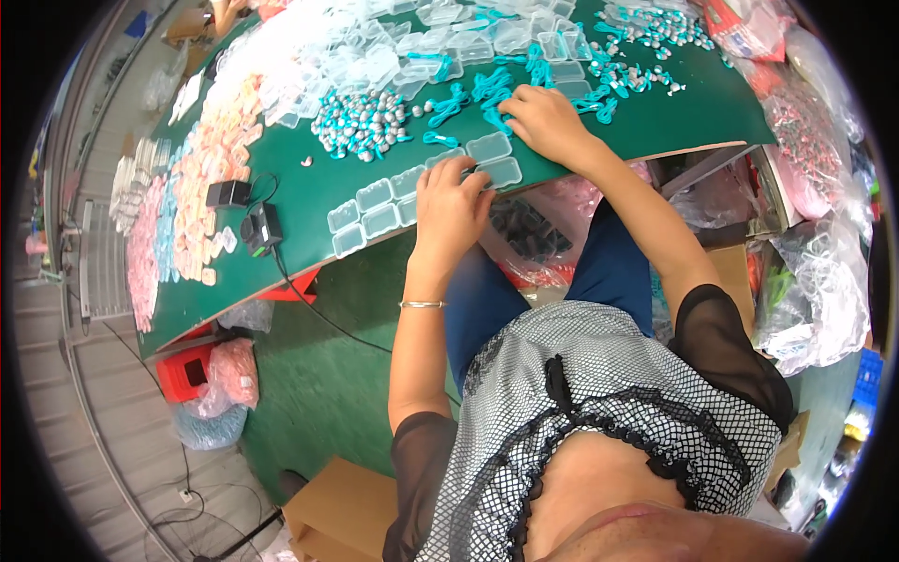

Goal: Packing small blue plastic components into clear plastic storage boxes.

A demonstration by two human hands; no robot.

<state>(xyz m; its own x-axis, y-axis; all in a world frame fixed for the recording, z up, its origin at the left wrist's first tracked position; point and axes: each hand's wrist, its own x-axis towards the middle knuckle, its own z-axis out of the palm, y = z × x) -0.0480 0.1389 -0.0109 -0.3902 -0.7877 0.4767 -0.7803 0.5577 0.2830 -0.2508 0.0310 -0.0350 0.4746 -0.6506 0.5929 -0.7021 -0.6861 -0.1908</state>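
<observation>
Two rows of clear plastic boxes (375,194), lids up, stand along the near table edge. My left hand (451,211) is over their right part, fingers bent and closed at the tips. A small dark piece shows by its fingertips; I cannot make out what it is. My right hand (551,125) is just beyond the right end of the boxes, its fingers curled in on a turquoise cord bundle (494,114). More turquoise cord bundles (449,105) lie around it. A pile of grey and turquoise round pieces (361,124) sits left of them.
Loose clear boxes (375,51) heap up at the back of the green table (290,192). Peach pieces (201,169) and pink pieces (145,244) line its left side. Black adapters (262,225) trail a cable off the front edge. Plastic bags (810,290) crowd the right.
</observation>
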